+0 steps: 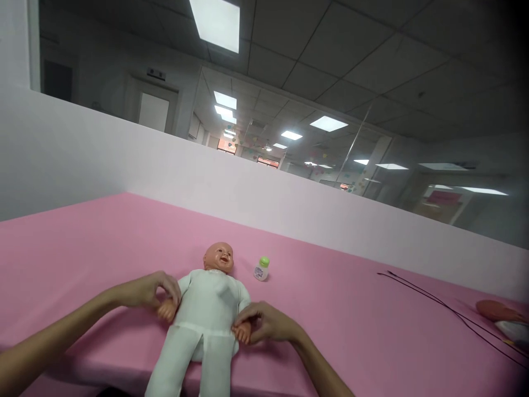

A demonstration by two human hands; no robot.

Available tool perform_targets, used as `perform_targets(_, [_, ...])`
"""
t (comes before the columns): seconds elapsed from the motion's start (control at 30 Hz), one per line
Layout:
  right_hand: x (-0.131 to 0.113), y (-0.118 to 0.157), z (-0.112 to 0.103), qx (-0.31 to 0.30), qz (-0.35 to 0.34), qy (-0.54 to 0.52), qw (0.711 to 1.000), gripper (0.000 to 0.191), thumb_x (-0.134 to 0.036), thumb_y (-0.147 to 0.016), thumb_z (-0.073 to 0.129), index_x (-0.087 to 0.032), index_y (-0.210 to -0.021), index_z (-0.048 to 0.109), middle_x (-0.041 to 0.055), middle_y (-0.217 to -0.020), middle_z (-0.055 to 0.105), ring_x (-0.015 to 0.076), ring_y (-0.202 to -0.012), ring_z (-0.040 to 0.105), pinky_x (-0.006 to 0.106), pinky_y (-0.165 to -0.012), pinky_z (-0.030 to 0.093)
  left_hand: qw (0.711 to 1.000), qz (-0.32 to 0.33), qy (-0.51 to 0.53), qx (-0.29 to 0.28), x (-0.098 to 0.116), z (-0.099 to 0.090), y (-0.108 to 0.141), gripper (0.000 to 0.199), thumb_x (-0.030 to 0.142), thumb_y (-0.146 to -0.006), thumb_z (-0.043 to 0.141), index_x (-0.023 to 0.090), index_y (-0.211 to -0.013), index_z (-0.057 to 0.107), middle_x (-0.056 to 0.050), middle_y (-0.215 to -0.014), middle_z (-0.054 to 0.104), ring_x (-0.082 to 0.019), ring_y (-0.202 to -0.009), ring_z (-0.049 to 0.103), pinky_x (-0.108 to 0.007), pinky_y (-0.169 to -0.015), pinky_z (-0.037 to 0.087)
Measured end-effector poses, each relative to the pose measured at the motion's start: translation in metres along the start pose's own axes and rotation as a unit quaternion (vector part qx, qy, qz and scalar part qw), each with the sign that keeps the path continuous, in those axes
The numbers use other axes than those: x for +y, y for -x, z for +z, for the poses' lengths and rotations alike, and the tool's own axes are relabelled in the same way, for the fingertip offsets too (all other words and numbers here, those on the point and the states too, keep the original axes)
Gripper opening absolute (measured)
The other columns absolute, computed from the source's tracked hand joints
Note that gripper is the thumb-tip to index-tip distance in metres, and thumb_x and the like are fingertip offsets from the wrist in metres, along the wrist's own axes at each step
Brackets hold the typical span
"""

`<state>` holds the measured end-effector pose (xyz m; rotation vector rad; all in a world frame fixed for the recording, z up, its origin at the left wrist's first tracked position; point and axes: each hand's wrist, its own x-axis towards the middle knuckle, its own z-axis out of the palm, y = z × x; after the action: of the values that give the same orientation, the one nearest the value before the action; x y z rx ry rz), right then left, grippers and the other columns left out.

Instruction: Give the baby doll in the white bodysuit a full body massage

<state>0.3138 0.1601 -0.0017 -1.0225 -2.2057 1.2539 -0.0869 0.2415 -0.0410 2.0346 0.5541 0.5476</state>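
A baby doll [210, 303] with a bare head and a white cloth body lies face up, its legs toward the near edge. My left hand [151, 289] is closed round the doll's wrist on the left side of the view, just above its small hand. On the other side, my right hand [268, 324] pinches the doll's other wrist between thumb and fingers. Beyond the doll's shoulder, to the right of its head, a small clear bottle [261, 270] with a green cap stands upright, touched by neither hand.
The pink padded surface [351, 309] meets a low white wall [248, 187] at the back, with glass above it. Thin black cords [444, 304] cross the right side, near a brownish and white object [502, 317] at the edge.
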Motion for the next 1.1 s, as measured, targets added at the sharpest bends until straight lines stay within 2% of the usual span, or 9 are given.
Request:
perform_targets(0.17, [0.008, 0.006, 0.006, 0.077, 0.015, -0.016, 0.997, 0.035, -0.027, -0.07, 0.085, -0.023, -0.105, 0.085, 0.0051, -0.101, 0.08, 0.0252, -0.096, 0.07, 0.034, -0.086, 0.053, 0.998, 0.004, 0.031, 0.057, -0.013, 0.018, -0.003, 0.023, 0.021, -0.064, 0.077, 0.024, -0.085, 0.085, -0.006, -0.097, 0.077, -0.026, -0.092, 0.068, -0.034, -0.081, 0.052])
perform_targets(0.23, [0.006, -0.003, -0.005, 0.151, 0.022, -0.053, 0.987, 0.03, -0.031, -0.074, 0.084, -0.021, -0.103, 0.085, 0.0049, -0.1, 0.079, 0.0229, -0.093, 0.069, 0.033, -0.085, 0.052, 0.988, -0.014, 0.072, 0.136, -0.005, 0.011, -0.017, 0.019, 0.033, -0.069, 0.081, 0.02, -0.083, 0.082, -0.006, -0.087, 0.075, -0.026, -0.086, 0.067, -0.035, -0.078, 0.052])
perform_targets(0.33, [0.007, -0.035, -0.021, 0.273, 0.05, -0.111, 0.954, 0.026, -0.041, -0.078, 0.083, -0.017, -0.088, 0.081, 0.0051, -0.092, 0.077, 0.0186, -0.082, 0.066, 0.029, -0.076, 0.051, 0.949, -0.051, 0.127, 0.283, 0.009, -0.003, -0.05, 0.041, 0.057, -0.074, 0.08, 0.018, -0.087, 0.079, -0.007, -0.087, 0.074, -0.026, -0.086, 0.066, -0.033, -0.073, 0.05])
perform_targets(0.5, [0.033, -0.087, -0.028, 0.357, 0.194, -0.19, 0.894, 0.026, -0.04, -0.076, 0.081, -0.016, -0.071, 0.072, 0.0055, -0.074, 0.074, 0.0167, -0.068, 0.064, 0.026, -0.061, 0.049, 0.885, -0.217, 0.135, 0.389, -0.007, -0.006, -0.1, 0.061, 0.077, -0.053, 0.084, 0.022, -0.052, 0.056, -0.002, -0.051, 0.054, -0.023, -0.06, 0.057, -0.033, -0.054, 0.039])
perform_targets(0.6, [0.043, -0.083, -0.029, 0.346, 0.185, -0.198, 0.898, 0.031, -0.046, -0.079, 0.079, -0.015, -0.079, 0.076, 0.0085, -0.082, 0.078, 0.0174, -0.07, 0.067, 0.025, -0.058, 0.047, 0.888, -0.23, 0.16, 0.363, -0.021, -0.007, -0.094, 0.06, 0.075, -0.05, 0.087, 0.021, -0.056, 0.061, -0.005, -0.053, 0.059, -0.026, -0.062, 0.06, -0.035, -0.056, 0.043])
perform_targets(0.73, [0.026, -0.041, -0.033, 0.282, 0.077, -0.148, 0.945, 0.05, -0.053, -0.077, 0.084, -0.017, -0.111, 0.079, 0.0122, -0.111, 0.08, 0.02, -0.084, 0.07, 0.026, -0.063, 0.047, 0.93, -0.095, 0.189, 0.3, -0.016, -0.016, -0.051, 0.049, 0.064, -0.065, 0.086, 0.018, -0.081, 0.075, -0.006, -0.078, 0.07, -0.024, -0.079, 0.065, -0.034, -0.072, 0.05])
perform_targets(0.87, [0.002, -0.005, -0.02, 0.144, 0.035, -0.058, 0.987, 0.04, -0.035, -0.075, 0.086, -0.021, -0.112, 0.082, 0.0087, -0.111, 0.08, 0.0247, -0.098, 0.071, 0.034, -0.083, 0.052, 0.982, -0.008, 0.133, 0.136, -0.005, -0.01, -0.01, 0.021, 0.033, -0.071, 0.085, 0.021, -0.087, 0.081, -0.006, -0.094, 0.073, -0.025, -0.092, 0.067, -0.036, -0.086, 0.051])
perform_targets(0.97, [0.002, 0.004, 0.003, 0.033, 0.025, 0.008, 0.999, 0.033, -0.029, -0.07, 0.086, -0.023, -0.103, 0.085, 0.0049, -0.1, 0.081, 0.0241, -0.093, 0.071, 0.032, -0.082, 0.052, 0.999, 0.001, 0.043, 0.025, -0.013, 0.011, 0.002, 0.026, 0.016, -0.063, 0.081, 0.026, -0.086, 0.086, -0.006, -0.102, 0.075, -0.025, -0.094, 0.067, -0.034, -0.085, 0.052])
perform_targets(1.1, [0.014, 0.008, 0.017, 0.069, 0.031, 0.001, 0.997, 0.036, -0.025, -0.066, 0.087, -0.023, -0.102, 0.085, 0.0048, -0.101, 0.08, 0.0247, -0.095, 0.071, 0.032, -0.084, 0.053, 0.998, 0.003, 0.023, 0.053, -0.027, 0.026, 0.003, 0.026, 0.016, -0.062, 0.08, 0.027, -0.085, 0.086, -0.005, -0.103, 0.075, -0.023, -0.091, 0.067, -0.03, -0.078, 0.052])
